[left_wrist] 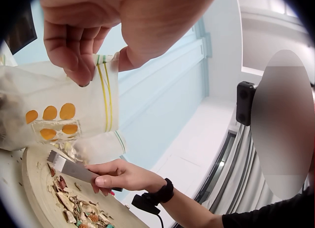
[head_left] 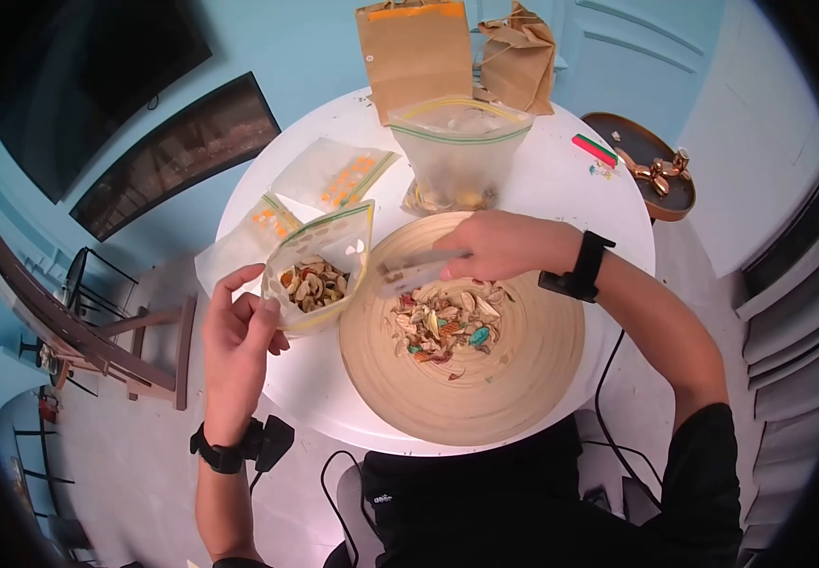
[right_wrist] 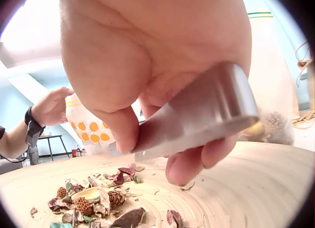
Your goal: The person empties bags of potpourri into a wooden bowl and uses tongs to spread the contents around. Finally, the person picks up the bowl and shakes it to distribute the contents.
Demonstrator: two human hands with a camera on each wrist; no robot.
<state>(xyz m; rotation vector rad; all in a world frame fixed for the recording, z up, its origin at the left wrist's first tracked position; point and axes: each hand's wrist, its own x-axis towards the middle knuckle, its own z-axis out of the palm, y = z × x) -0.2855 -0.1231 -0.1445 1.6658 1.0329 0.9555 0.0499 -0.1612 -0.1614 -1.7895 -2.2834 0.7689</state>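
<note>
My left hand [head_left: 239, 331] pinches the rim of an open zip bag [head_left: 357, 251] with orange dots, seen closer in the left wrist view. Dried petals and other pieces [head_left: 313, 286] fill its lower part. In my right hand [head_left: 513, 243] are metal tongs [right_wrist: 211, 105], their bent end near the palm. The tongs' tips point left toward the bag, over a round wooden tray [head_left: 532, 388]. On the tray lies a loose pile of potpourri [head_left: 447, 327], with pale petals, small cones and green and red bits, just below the tongs.
A larger zip bag [head_left: 461, 151] stands behind the tray. Two flat zip bags [head_left: 319, 175] lie at the left of the white table [head_left: 617, 208]. Paper bags [head_left: 417, 57] stand at the back, and a red and green strip [head_left: 595, 150] lies at the right edge.
</note>
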